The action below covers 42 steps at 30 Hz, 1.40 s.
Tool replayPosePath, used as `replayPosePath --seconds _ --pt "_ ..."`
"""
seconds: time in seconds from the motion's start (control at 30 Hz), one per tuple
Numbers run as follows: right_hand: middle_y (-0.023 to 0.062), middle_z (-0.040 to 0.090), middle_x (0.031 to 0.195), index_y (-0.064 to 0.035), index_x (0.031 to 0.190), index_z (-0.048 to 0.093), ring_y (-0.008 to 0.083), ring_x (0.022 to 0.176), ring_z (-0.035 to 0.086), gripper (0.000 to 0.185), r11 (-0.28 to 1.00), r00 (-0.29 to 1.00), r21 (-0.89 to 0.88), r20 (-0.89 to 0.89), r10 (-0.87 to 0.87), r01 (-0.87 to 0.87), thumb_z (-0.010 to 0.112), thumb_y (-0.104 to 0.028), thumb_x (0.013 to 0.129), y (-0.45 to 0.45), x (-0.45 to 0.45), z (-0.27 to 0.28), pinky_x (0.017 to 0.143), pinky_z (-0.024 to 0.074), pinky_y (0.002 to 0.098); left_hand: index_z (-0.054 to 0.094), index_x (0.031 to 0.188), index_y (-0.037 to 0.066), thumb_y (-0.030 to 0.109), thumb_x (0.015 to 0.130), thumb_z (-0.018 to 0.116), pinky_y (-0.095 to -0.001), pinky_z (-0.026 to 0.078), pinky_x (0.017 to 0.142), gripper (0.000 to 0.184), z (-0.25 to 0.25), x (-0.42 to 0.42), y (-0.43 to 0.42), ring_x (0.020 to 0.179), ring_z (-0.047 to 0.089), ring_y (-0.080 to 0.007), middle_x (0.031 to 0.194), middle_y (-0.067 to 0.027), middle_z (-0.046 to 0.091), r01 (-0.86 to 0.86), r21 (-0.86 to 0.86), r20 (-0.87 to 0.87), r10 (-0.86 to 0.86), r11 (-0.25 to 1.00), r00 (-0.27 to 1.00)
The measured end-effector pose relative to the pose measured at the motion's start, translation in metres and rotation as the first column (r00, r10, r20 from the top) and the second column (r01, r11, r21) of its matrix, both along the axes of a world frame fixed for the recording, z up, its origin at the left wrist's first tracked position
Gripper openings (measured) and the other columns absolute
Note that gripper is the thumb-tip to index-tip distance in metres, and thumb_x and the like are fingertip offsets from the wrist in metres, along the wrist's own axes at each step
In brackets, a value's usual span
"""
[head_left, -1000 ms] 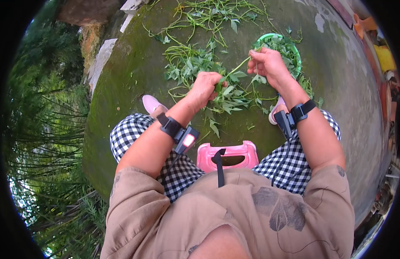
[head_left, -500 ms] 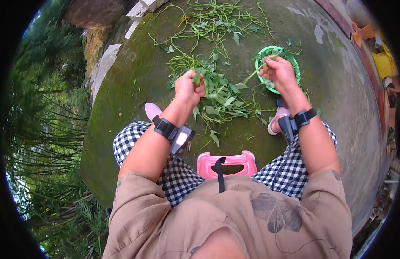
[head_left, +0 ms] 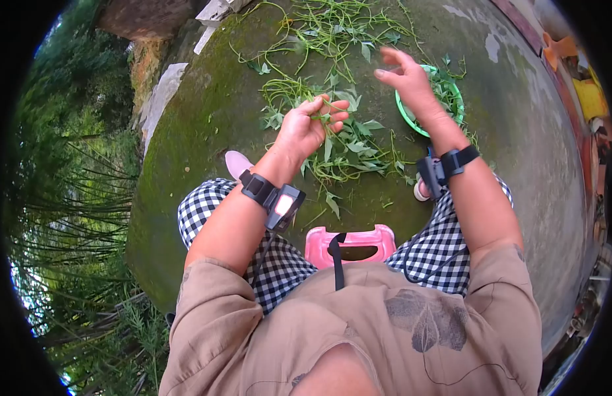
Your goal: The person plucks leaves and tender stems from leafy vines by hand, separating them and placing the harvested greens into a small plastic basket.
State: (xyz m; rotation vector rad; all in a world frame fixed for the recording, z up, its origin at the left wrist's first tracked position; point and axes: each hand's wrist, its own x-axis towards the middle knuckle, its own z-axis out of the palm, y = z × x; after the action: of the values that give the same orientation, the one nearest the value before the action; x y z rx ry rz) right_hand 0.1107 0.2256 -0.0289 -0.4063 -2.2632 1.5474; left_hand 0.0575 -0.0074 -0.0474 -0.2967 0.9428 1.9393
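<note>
My left hand [head_left: 307,127] pinches a leafy green stem [head_left: 327,117] between thumb and fingers, the other fingers loosely curled. Below and around it lies a pile of cut leafy greens [head_left: 359,146] on the mossy ground. My right hand [head_left: 410,84] is raised with thumb and fingers apart, and nothing shows in it. It overlaps the left side of a round green plastic basket [head_left: 461,109], which has leaves [head_left: 444,86] inside. Farther off, a tangle of long bare stems [head_left: 319,33] is spread on the ground.
A pink plastic stool [head_left: 317,247] is under me, between my knees. Pale stone blocks [head_left: 162,99] edge the ground at left, with dense plants [head_left: 68,198] beyond. Along the right side stand a yellow object [head_left: 588,99] and assorted clutter. Both wrists carry strapped devices.
My right hand has moved up and left from over the basket, its fingers opening and the stem no longer in it. My left hand has shifted right and turned palm up.
</note>
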Motion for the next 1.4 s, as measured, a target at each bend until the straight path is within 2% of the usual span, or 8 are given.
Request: replayPosePath --seconds 0.1,0.27,0.73,0.93,1.1,1.2,1.3,1.4 --pt "0.0088 0.07 0.078 -0.0046 0.09 0.071 0.0192 0.071 0.066 0.026 0.983 0.969 -0.147 0.204 0.139 -0.11 0.068 -0.028 0.078 -0.031 0.003 0.009 0.07 0.0525 0.0331 0.052 0.111 0.005 0.017 0.101 0.04 -0.048 0.049 0.086 0.019 -0.007 0.003 0.006 0.1 0.062 -0.0376 0.118 -0.0223 0.061 -0.026 -0.009 0.007 0.026 1.0 1.0" --pt "0.0096 0.07 0.081 -0.0115 0.096 0.07 0.0294 0.078 0.068 0.031 0.935 0.879 0.149 0.416 0.235 -0.32 0.064 -0.037 0.079 -0.067 0.018 -0.001 0.071 0.0523 0.0352 0.053 0.11 0.004 0.017 0.101 0.042 -0.0487 0.051 0.084 0.019 -0.016 0.006 0.01 0.093 0.062 -0.0303 0.105 -0.0141 0.061 -0.065 -0.046 -0.037 0.063 0.997 0.997" --pt "0.0051 0.063 0.064 0.0029 0.085 0.067 0.0141 0.051 0.063 0.016 0.883 0.879 -0.411 0.305 0.366 -0.225 0.068 -0.012 0.079 -0.062 0.023 -0.019 0.041 0.0457 0.027 0.052 0.115 0.006 0.019 0.099 0.05 -0.0543 0.05 0.088 0.021 -0.006 0.022 0.02 0.103 0.057 -0.0248 0.111 -0.011 0.056 -0.037 -0.085 -0.038 0.034 0.996 0.999" --pt "0.0095 0.063 0.064 -0.0011 0.082 0.069 0.0202 0.056 0.06 0.014 0.988 0.913 0.101 0.402 0.064 -0.113 0.065 -0.012 0.075 0.015 0.021 0.006 0.054 0.0474 0.0356 0.049 0.127 0.004 0.026 0.099 0.049 -0.0513 0.05 0.089 0.035 -0.016 0.013 0.017 0.105 0.058 -0.0372 0.115 -0.0192 0.055 0.032 -0.044 -0.011 -0.032 0.999 0.999" --pt "0.0166 0.068 0.108 -0.0095 0.115 0.065 0.0325 0.099 0.066 0.041 0.734 0.842 0.678 0.381 -0.383 0.027 0.058 -0.017 0.076 0.12 0.051 -0.025 0.083 0.05 0.0423 0.055 0.122 0.004 0.027 0.095 0.056 -0.0522 0.05 0.088 0.035 -0.009 0.012 0.013 0.093 0.058 -0.0338 0.094 -0.011 0.052 0.005 -0.038 0.014 -0.004 0.999 1.0" --pt "0.0151 0.07 0.101 -0.0084 0.113 0.064 0.0283 0.091 0.068 0.038 0.701 0.737 0.713 0.472 -0.484 0.003 0.067 -0.016 0.076 0.078 0.055 0.009 0.077 0.0511 0.0413 0.055 0.119 0.006 0.024 0.098 0.049 -0.0525 0.051 0.085 0.029 -0.017 0.01 0.016 0.093 0.058 -0.0333 0.093 -0.0108 0.053 -0.008 -0.041 0.028 0.009 0.999 1.0" --pt "-0.0005 0.061 0.07 -0.0017 0.08 0.067 0.0077 0.065 0.053 0.014 0.986 0.9 -0.003 0.408 0.152 -0.165 0.07 -0.015 0.077 0.019 0.046 0.009 0.062 0.0437 0.0245 0.055 0.119 0.007 0.021 0.101 0.042 -0.0508 0.052 0.081 0.027 -0.009 0.011 0.023 0.087 0.06 -0.0322 0.092 -0.011 0.054 -0.044 -0.071 0.05 0.047 0.997 0.998" --pt "0.0 0.06 0.074 -0.0022 0.084 0.062 0.0075 0.066 0.053 0.017 0.902 0.831 -0.327 0.388 0.399 -0.281 0.071 -0.016 0.079 -0.049 0.046 0.014 0.06 0.042 0.0227 0.055 0.121 0.007 0.022 0.101 0.041 -0.0491 0.053 0.079 0.028 -0.01 0.01 0.027 0.086 0.06 -0.0318 0.093 -0.0118 0.054 -0.105 -0.088 0.068 0.112 0.99 0.991"
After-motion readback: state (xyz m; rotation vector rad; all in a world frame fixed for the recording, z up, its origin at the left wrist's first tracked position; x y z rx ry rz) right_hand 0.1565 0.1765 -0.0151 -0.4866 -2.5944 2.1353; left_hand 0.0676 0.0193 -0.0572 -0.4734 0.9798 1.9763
